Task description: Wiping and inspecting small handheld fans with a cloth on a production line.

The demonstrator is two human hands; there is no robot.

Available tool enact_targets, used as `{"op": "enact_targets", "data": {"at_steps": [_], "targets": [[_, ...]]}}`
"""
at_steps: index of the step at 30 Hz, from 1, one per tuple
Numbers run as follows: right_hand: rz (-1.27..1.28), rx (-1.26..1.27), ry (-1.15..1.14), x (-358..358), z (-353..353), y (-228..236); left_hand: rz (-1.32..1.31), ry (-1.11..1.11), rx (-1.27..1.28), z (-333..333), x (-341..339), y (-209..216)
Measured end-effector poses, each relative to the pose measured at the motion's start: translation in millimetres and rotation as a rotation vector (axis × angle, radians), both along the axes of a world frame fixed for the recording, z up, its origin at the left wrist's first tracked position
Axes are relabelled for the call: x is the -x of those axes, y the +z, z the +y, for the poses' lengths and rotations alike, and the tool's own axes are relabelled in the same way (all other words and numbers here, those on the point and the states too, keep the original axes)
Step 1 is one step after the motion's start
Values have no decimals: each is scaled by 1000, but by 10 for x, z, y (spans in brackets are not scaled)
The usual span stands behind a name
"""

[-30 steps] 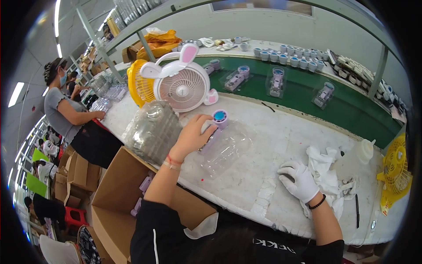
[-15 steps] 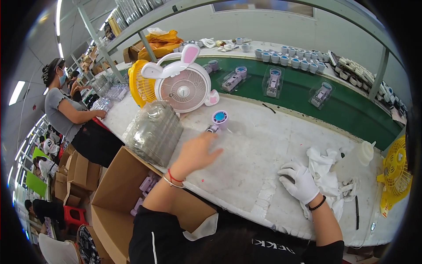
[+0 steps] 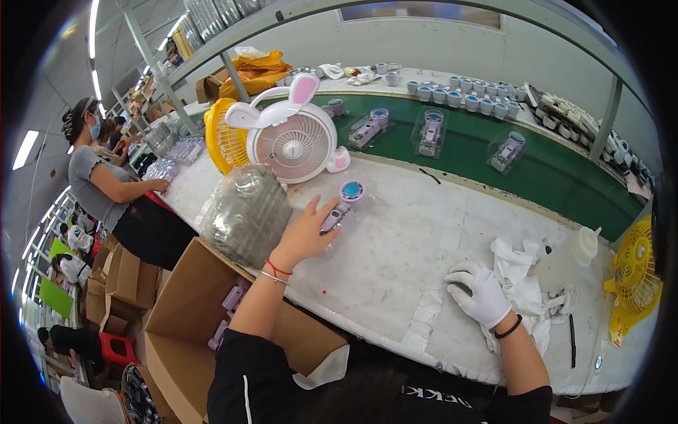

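My left hand (image 3: 305,233) is bare, with fingers and thumb spread around the handle of a lilac handheld device (image 3: 346,201). The device has a round head with a blue centre and seems to lie in a clear plastic shell on the white table (image 3: 395,247). Whether the fingertips touch it is hard to tell. My right hand (image 3: 480,293), in a white glove, rests on the table at the right. Its fingers are loosely curved, with a gap to the thumb and nothing visible in it. Crumpled white cloths (image 3: 519,268) lie beside it.
Beyond the table, a green conveyor belt (image 3: 466,155) carries similar devices in clear shells. A rabbit-eared fan (image 3: 293,145), stacked clear shells (image 3: 247,212) and an open carton (image 3: 191,297) stand left. At right are a squeeze bottle (image 3: 572,254) and yellow fan (image 3: 635,268). A co-worker (image 3: 106,177) stands far left.
My left hand has drawn back to the left, uncovering the device's handle, and its fingers now lie around it. Devices on the belt have shifted slightly left. My right hand stays in place.
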State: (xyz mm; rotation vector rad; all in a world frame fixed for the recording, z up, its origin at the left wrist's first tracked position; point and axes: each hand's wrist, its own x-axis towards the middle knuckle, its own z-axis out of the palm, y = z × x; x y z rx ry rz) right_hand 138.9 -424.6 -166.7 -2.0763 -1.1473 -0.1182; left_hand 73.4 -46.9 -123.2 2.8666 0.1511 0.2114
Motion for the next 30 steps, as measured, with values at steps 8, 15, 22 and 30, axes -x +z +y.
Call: {"op": "enact_targets", "data": {"at_steps": [8,15,22,30], "targets": [[16,0,9,-18,15,-17,-53,-328,9,104,281,131],[-6,-19,15,29,-13,29,-43,-267,-55,92,264,-92],[26,2,-1,14,8,6,-189,-309,-73,27,163,-261],[36,0,-11,20,40,2,-178,-480,-36,-445,73,-257]]}}
